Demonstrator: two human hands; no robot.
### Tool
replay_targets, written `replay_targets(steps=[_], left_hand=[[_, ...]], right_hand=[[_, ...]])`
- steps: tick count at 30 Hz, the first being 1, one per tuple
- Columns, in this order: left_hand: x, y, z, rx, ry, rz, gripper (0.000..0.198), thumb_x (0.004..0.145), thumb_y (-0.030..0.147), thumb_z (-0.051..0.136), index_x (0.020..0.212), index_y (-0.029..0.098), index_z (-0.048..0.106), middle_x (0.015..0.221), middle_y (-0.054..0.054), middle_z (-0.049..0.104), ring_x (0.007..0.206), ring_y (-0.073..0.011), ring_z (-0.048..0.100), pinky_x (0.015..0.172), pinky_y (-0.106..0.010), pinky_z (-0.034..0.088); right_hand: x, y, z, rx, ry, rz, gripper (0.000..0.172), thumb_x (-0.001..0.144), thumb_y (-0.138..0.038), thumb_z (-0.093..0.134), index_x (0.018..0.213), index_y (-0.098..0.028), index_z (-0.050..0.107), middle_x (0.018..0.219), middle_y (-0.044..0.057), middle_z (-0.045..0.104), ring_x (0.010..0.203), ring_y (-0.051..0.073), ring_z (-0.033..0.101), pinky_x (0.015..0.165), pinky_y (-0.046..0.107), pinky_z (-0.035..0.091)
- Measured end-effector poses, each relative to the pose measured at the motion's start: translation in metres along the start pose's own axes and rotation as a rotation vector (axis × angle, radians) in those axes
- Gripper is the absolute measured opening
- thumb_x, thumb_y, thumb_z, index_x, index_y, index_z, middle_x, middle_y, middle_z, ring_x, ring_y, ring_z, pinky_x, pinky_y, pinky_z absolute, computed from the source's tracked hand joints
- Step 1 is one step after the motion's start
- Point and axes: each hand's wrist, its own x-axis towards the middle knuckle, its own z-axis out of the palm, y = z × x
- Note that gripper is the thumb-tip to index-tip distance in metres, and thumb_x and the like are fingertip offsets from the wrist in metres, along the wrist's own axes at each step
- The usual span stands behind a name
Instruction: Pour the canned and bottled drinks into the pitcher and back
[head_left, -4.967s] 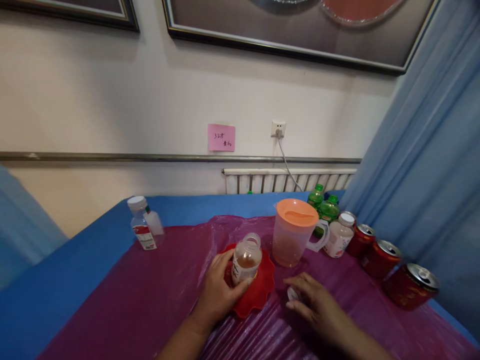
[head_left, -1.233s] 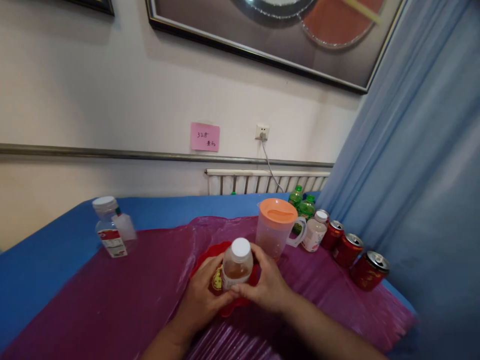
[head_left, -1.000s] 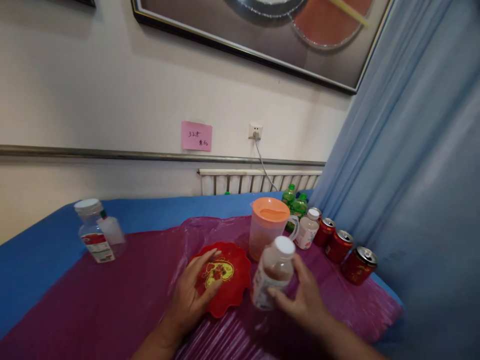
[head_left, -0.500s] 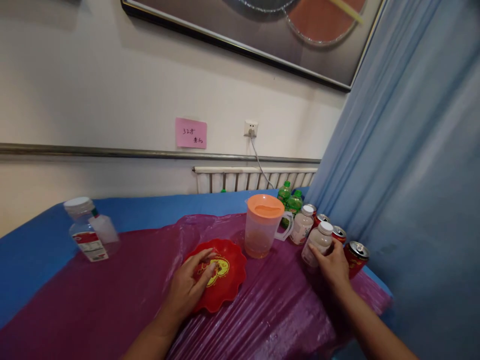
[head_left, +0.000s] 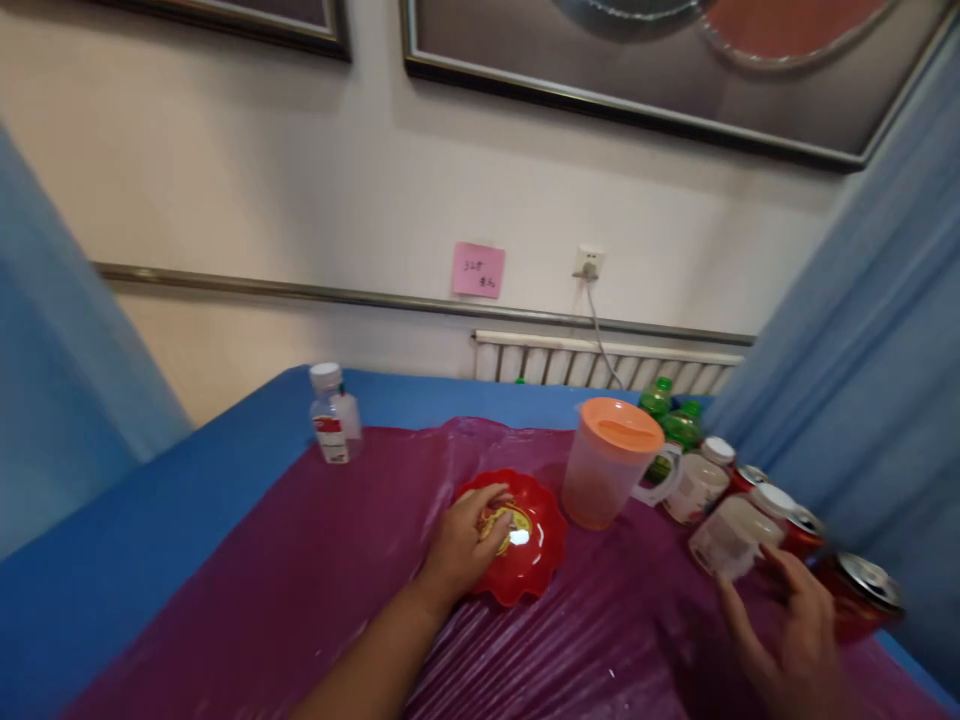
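My left hand [head_left: 469,545] rests on the near left part of a red scalloped plate [head_left: 534,562], fingers loosely bent on its printed centre. My right hand [head_left: 791,630] is low at the right with fingers spread. It sits just below a small white-capped bottle [head_left: 727,537] of pale liquid, which leans among the red cans. Blur hides whether a fingertip touches the bottle.
An orange-lidded pitcher [head_left: 604,465] stands behind the plate, with another white-capped bottle [head_left: 697,480], green bottles [head_left: 675,420] and red cans [head_left: 862,590] to its right. A clear bottle [head_left: 330,428] stands far left. A purple plastic sheet [head_left: 300,580] covers the blue table. A blue curtain [head_left: 885,380] hangs right.
My right hand carried the capped bottle from the plate to the cans at the right and has come off it. My left hand stayed on the plate. The view swung left.
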Motion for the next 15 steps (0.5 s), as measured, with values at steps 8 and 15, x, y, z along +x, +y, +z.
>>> replay_targets(steps=[8, 15], left_hand=[[-0.008, 0.001, -0.006, -0.023, 0.046, -0.001, 0.031, 0.089, 0.024, 0.059, 0.119, 0.022, 0.067, 0.109, -0.008, 0.076, 0.101, -0.0223, 0.07, 0.093, -0.04, 0.056], [-0.008, -0.009, -0.012, -0.08, 0.106, -0.04, 0.042, 0.09, 0.033, 0.055, 0.129, 0.02, 0.061, 0.13, -0.013, 0.07, 0.12, -0.0306, 0.064, 0.103, -0.051, 0.052]], right_hand=[[0.047, -0.174, 0.056, 0.489, -0.392, -0.473, 0.049, 0.093, -0.022, 0.058, 0.141, -0.029, 0.05, 0.13, 0.013, 0.062, 0.121, 0.03, 0.058, 0.097, 0.051, 0.051], [0.082, -0.35, 0.195, 0.391, -0.837, -0.619, 0.043, 0.094, -0.032, 0.059, 0.136, -0.024, 0.057, 0.149, 0.01, 0.052, 0.134, 0.031, 0.047, 0.107, 0.054, 0.042]])
